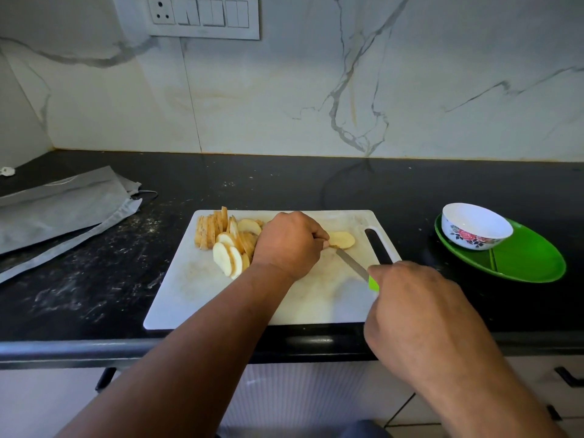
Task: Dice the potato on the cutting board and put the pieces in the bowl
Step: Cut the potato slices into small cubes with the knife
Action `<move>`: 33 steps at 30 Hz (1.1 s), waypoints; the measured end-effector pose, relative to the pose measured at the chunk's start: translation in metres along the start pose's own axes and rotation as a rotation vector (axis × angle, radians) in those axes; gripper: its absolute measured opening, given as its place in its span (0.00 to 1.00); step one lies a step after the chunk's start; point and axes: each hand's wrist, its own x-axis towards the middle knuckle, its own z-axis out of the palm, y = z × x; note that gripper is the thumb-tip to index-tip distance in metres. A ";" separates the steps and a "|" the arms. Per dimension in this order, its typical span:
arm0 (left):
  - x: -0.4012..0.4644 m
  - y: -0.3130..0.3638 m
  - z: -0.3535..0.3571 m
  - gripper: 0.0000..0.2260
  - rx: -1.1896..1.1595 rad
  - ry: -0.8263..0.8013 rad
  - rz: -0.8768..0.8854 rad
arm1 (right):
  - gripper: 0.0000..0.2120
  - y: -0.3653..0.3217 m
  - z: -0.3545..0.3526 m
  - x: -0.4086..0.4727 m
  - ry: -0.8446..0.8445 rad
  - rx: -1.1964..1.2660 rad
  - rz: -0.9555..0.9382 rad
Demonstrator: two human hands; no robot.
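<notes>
A white cutting board [196, 298] lies on the black counter. Several potato slices [228, 245] are piled on its far left part. My left hand [289, 245] rests on the board, its fingertips pinning one potato slice [343, 239] flat near the board's handle slot. My right hand [410, 314] grips a green-handled knife [352, 263]; the blade tip touches the near edge of that slice. A white bowl [474, 224] with a floral print stands empty to the right, on a green plate [531, 260].
A grey cloth bag [63, 207] lies on the counter at the left. The marble wall [284, 90] rises behind, with a switch panel [202, 14] at the top. The counter's front edge [94, 346] runs below the board, with drawers underneath.
</notes>
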 end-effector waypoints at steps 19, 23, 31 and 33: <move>0.003 -0.004 0.003 0.06 0.029 0.018 0.035 | 0.13 -0.014 0.032 0.046 0.030 -0.006 -0.035; 0.002 -0.002 0.001 0.06 0.031 0.007 0.014 | 0.14 -0.009 0.026 0.028 0.002 -0.023 -0.043; 0.000 -0.004 0.004 0.07 0.002 -0.008 0.002 | 0.21 0.016 0.005 0.012 0.115 0.009 0.018; -0.001 -0.003 0.003 0.07 -0.011 -0.006 -0.004 | 0.18 0.026 0.010 0.031 0.183 0.113 0.052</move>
